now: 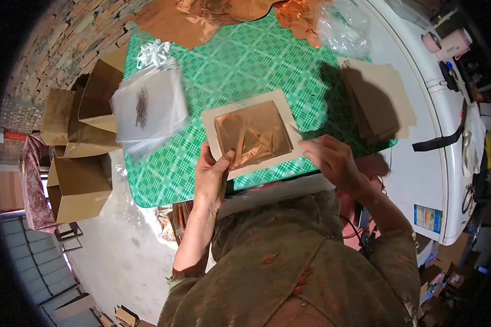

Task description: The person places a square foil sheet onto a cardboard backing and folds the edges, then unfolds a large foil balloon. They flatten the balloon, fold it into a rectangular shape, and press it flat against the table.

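A pale cardboard sheet (209, 127) with a square of shiny copper-coloured foil (253, 133) on it is tilted above the table's near edge. My left hand (213, 171) grips its lower left corner, thumb on top over the foil's edge and fingers mostly underneath. At the right edge of the sheet is my right hand (333, 161), its fingers drawn together in a pinch. What lies between those fingertips is too small to make out. The foil looks wrinkled and catches the light.
On the green checked tablecloth (218, 71), clear plastic bags (153, 109) lie left and brown cardboard sheets (379, 101) right. Loose copper foil (180, 22) and crumpled clear plastic (343, 27) cover the far edge. Open cardboard boxes (82, 185) stand left; a white appliance (420, 180) stands right.
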Demonstrator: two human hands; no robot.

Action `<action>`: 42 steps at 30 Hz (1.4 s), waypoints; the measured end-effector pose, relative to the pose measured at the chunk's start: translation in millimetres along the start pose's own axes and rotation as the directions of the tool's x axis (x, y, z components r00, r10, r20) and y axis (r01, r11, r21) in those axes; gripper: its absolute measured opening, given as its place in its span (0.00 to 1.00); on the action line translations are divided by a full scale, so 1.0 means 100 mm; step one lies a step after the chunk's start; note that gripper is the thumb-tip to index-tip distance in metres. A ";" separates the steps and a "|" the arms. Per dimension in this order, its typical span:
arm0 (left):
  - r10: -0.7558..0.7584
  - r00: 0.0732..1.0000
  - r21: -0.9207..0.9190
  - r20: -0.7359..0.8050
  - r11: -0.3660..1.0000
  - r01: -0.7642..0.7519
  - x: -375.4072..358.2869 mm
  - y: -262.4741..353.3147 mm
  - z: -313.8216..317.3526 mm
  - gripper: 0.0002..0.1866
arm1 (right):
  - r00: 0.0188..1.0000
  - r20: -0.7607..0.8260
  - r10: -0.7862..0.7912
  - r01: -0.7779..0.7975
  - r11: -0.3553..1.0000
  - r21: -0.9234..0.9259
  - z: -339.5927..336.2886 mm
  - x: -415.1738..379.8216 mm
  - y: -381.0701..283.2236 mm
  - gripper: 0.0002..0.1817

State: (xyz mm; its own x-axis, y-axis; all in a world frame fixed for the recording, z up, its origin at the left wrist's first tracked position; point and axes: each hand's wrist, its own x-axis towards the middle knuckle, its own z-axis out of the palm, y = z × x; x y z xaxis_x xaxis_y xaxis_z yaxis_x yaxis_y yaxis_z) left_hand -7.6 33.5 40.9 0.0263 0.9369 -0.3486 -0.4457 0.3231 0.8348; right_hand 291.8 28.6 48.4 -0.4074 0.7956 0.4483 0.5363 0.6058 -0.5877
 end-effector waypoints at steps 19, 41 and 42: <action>-0.127 0.985 0.026 -0.118 0.991 0.131 -0.69 -0.16 -0.15 0.26 | 0.976 0.022 0.217 -0.218 0.968 0.121 0.17 -0.11 -0.19 0.13; -0.284 0.950 -0.049 -0.127 0.959 0.280 -1.10 -0.55 -0.61 0.24 | 0.541 0.469 0.698 -0.838 0.407 0.363 0.24 -0.67 -0.45 0.13; -0.286 0.947 -0.007 -0.145 0.957 0.289 -1.11 -0.56 -0.61 0.23 | 0.529 0.494 0.690 -0.847 0.399 0.351 0.25 -0.69 -0.43 0.14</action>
State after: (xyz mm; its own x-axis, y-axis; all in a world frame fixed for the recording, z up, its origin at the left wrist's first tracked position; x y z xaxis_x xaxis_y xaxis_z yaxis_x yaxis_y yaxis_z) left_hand -39.9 -96.6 7.2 0.0230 0.7755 -0.6309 -0.4252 0.5788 0.6959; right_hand 278.4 -52.1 25.6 -0.2103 0.8395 -0.5010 0.2997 -0.4325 -0.8504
